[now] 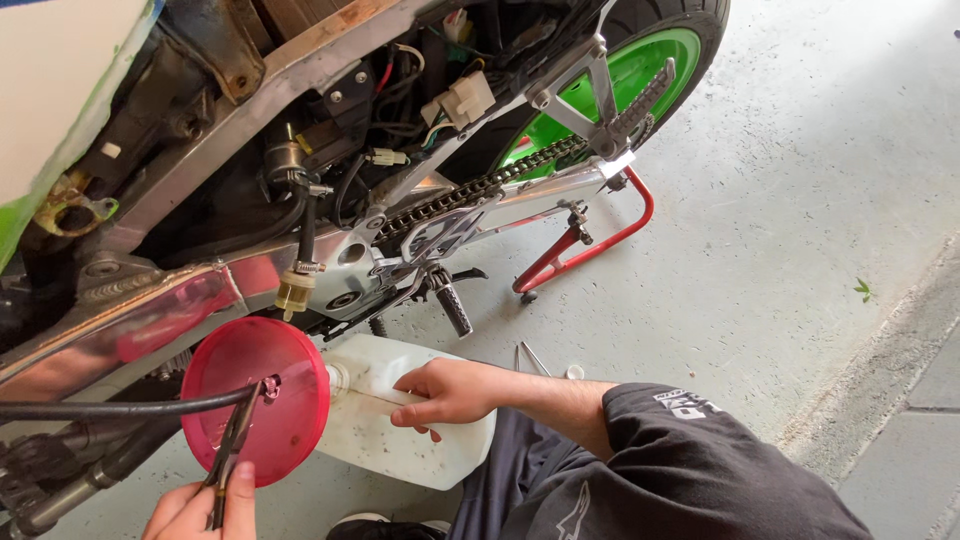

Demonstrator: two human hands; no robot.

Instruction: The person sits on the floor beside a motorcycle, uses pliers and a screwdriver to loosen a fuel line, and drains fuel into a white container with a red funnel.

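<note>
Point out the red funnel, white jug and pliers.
red funnel (262, 385): head view, inside of the bowl.
white jug (385, 440): head view, side wall below the hand.
pliers (234, 440): head view, handles above the hand.
</note>
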